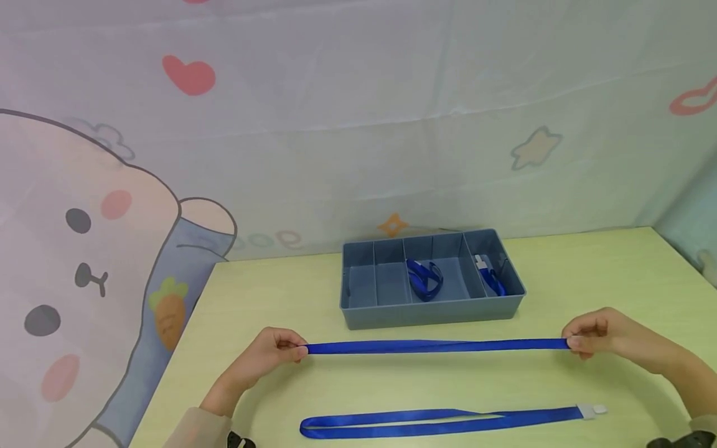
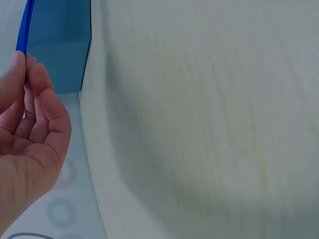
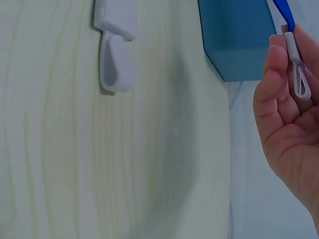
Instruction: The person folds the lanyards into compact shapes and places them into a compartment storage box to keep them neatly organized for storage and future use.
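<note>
A blue lanyard (image 1: pixel 437 346) is stretched straight between my two hands, above the table in front of the tray. My left hand (image 1: pixel 272 350) pinches its looped end between thumb and fingertips. At the other end my right hand (image 1: pixel 605 336) pinches the strap by its white plastic clip (image 3: pixel 294 57), whose loop hangs into the palm in the right wrist view. Nearer to me a second blue lanyard (image 1: pixel 392 429) lies lengthwise on the table, folded flat, its white clip (image 1: pixel 588 410) pointing right.
Behind the hands stands a blue-grey divided tray (image 1: pixel 431 312). A coiled blue lanyard (image 1: pixel 424 280) lies in a wide middle compartment, and another lanyard with a white clip (image 1: pixel 490 277) in the right one. A printed cloth (image 1: pixel 358 124) hangs behind the pale wooden table (image 1: pixel 269 286).
</note>
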A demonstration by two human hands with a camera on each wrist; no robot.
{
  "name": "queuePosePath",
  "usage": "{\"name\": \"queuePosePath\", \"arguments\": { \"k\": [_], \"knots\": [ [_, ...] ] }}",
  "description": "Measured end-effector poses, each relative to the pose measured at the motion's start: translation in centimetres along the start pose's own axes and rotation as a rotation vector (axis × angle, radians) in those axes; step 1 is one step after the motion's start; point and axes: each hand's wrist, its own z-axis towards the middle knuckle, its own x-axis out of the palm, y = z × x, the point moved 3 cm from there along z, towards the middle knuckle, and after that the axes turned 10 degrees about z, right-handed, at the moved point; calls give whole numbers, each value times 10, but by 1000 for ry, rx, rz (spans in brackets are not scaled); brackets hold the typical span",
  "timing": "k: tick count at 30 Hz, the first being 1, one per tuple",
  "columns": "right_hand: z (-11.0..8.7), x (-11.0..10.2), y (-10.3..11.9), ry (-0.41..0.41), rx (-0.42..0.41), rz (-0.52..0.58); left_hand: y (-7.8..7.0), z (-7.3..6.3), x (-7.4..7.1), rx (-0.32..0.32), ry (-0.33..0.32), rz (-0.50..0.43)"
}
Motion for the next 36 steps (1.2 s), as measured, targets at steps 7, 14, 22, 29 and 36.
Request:
{"name": "queuePosePath", "arguments": {
  "k": [7, 14, 22, 29, 36],
  "knots": [
    [-1, -7, 8, -56, 27, 6, -11, 0, 0, -39, -29, -25],
    [-7, -17, 32, -153, -36, 83, -30, 0, -5, -31, -83, -66],
    [-4, -15, 49, -130, -66, 291, -51, -3, -7, -37, -126, -151],
    [3, -8, 61, -88, -62, 416, -66, -2, -3, -64, -169, -248],
    [15, 3, 75, -80, -58, 412, -86, -1, 5, -38, -138, -285]
  ]
}}
